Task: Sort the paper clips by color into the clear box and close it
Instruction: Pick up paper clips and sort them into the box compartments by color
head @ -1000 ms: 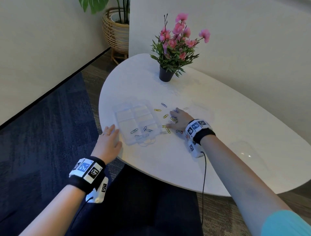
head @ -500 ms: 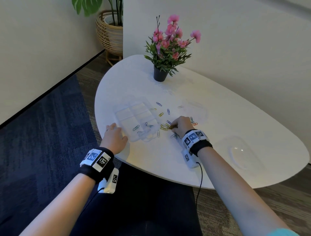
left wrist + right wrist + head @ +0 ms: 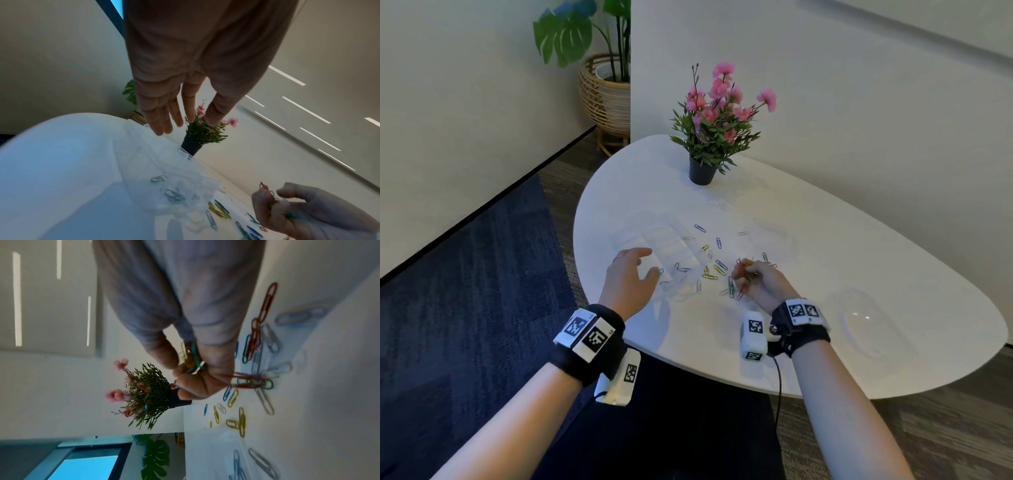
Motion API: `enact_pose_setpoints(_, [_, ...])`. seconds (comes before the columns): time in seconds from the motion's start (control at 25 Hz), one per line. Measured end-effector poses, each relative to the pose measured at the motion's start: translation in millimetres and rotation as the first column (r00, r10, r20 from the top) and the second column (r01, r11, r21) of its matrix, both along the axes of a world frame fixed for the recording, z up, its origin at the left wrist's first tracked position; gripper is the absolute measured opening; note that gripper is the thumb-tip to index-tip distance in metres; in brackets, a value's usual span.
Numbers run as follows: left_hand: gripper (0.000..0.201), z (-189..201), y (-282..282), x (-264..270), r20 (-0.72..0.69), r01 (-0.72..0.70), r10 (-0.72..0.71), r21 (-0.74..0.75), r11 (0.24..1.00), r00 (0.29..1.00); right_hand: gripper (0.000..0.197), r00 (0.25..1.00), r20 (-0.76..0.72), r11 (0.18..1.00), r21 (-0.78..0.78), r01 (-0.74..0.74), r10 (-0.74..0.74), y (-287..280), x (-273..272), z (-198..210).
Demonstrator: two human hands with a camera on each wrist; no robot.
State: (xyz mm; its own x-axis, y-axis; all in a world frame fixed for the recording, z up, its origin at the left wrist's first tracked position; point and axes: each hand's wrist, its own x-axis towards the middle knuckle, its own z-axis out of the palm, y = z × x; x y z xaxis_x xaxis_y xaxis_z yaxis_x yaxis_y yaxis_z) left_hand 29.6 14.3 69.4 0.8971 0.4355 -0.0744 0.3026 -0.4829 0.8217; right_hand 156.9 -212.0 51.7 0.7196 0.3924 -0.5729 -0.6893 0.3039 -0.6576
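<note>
A: I see the clear box (image 3: 667, 246) open on the table (image 3: 859, 274), a few blue clips (image 3: 681, 269) in its near compartments.
B: Loose paper clips (image 3: 714, 270) lie just right of the box. My left hand (image 3: 630, 281) hovers over it, fingers relaxed; my right hand (image 3: 760, 281) clutches a bunch of clips (image 3: 739, 270).

The table (image 3: 825, 308) is a smooth white slab with a soft sheen that catches a pale glare. On it the clear box (image 3: 664, 243) is transparent glossy plastic. Beside the box, the paper clips (image 3: 710, 274) look like thin wire under shiny coloured coating. Behind the table, the basket (image 3: 604, 96) is woven rattan, and the carpet (image 3: 465, 291) is matt, rough navy pile.
</note>
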Motion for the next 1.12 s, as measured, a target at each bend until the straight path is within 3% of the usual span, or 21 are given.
enact_pose_setpoints(0.08, [0.038,3.0,-11.7,5.8,0.021,0.047,-0.047,-0.019,0.999,0.999,0.009,0.997,-0.074,0.992,0.121,0.047,-0.038,1.0,-5.4,0.6])
enact_pose_setpoints(0.2, [0.033,6.1,-31.8,16.9,0.039,0.127,-0.126,-0.019,0.992,0.991,0.035,0.986,-0.142,0.981,0.160,0.114,-0.091,4.1,-5.5,-5.3])
enact_pose_setpoints(0.32, [0.027,8.8,-49.4,30.4,0.071,0.212,-0.211,-0.010,0.977,0.975,0.034,0.956,-0.265,0.959,0.215,0.185,-0.125,9.8,-6.5,-10.6])
enact_pose_setpoints(0.52, [0.020,17.4,-69.0,46.0,0.117,0.321,-0.329,0.085,0.943,0.937,0.059,0.980,-0.195,0.961,0.259,0.094,-0.044,15.5,-16.7,-7.2])
enact_pose_setpoints(0.72, [0.025,16.6,-85.8,49.7,-0.002,0.443,-0.445,0.076,0.893,0.896,0.063,0.983,-0.174,0.941,0.337,0.008,0.054,18.9,-25.0,2.4])
enact_pose_setpoints(1.0, [0.018,10.2,-82.7,61.4,-0.087,0.367,-0.362,0.055,0.929,0.928,0.061,0.990,-0.136,0.946,0.324,0.022,0.024,22.1,-30.0,-4.6])
enact_pose_setpoints(1.12, [0.005,7.9,-71.2,64.8,-0.102,0.302,-0.311,-0.090,0.949,0.945,0.064,0.992,-0.126,0.950,0.311,0.016,0.024,18.7,-25.1,-5.6])
